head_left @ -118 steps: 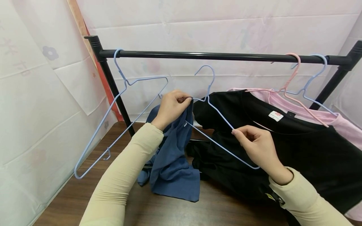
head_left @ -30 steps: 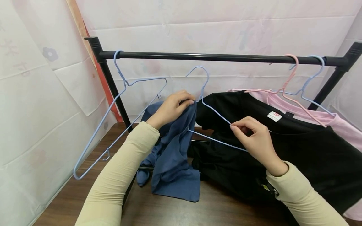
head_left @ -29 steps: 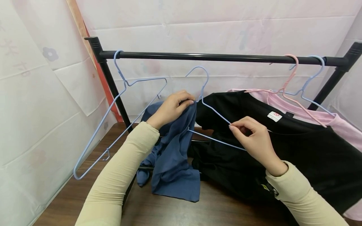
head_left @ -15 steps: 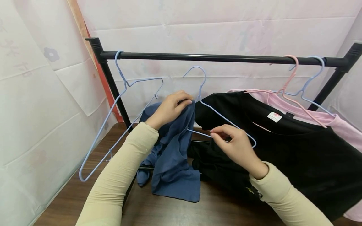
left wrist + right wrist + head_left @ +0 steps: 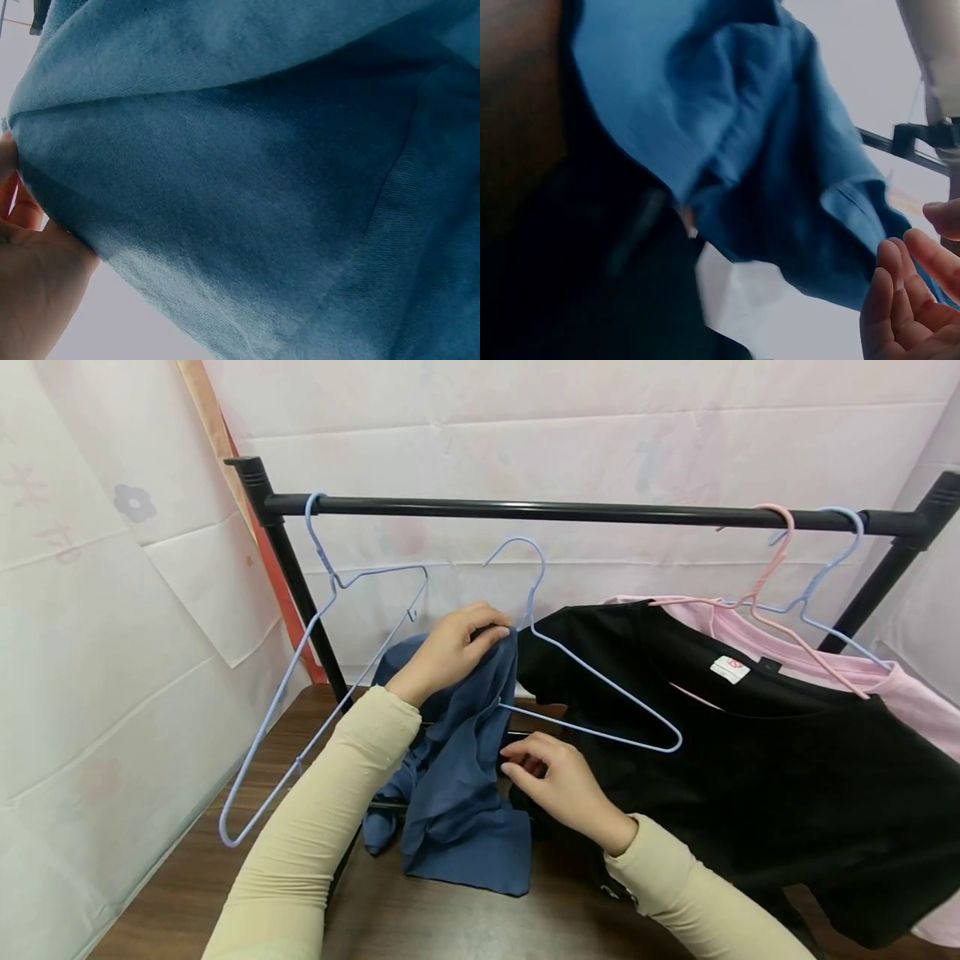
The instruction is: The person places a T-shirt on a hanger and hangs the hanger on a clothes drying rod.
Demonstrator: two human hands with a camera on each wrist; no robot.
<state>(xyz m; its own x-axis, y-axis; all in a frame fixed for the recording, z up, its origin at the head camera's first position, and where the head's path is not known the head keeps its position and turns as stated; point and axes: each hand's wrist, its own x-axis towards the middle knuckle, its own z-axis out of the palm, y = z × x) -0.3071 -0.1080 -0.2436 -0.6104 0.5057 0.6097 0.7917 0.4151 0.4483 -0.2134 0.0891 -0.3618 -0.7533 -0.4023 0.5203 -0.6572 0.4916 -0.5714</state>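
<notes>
A blue garment (image 5: 468, 814) hangs bunched in the middle of the head view, its lower edge spread near the table. My left hand (image 5: 453, 652) pinches its top edge beside the neck of a light-blue wire hanger (image 5: 600, 677). The hanger's left part is hidden inside the cloth; its right arm and bottom bar stick out bare, and its hook is off the rail. Near the garment's right side, below the hanger's bottom bar, my right hand (image 5: 566, 789) has loosely bent fingers and holds nothing. In the right wrist view its fingertips are close to the cloth (image 5: 742, 127).
A black rail (image 5: 480, 510) crosses behind. Another light-blue hanger (image 5: 258, 739) hangs bare at its left end. To the right hang a black top (image 5: 787, 793) on a pink hanger (image 5: 776, 560) and a pink top (image 5: 926, 706) behind it. Below is a brown table (image 5: 420, 927).
My right hand has let go of the hanger's right arm and moved left and down toward the garment. The hanger's hook has shifted left. My left hand keeps its grip.
</notes>
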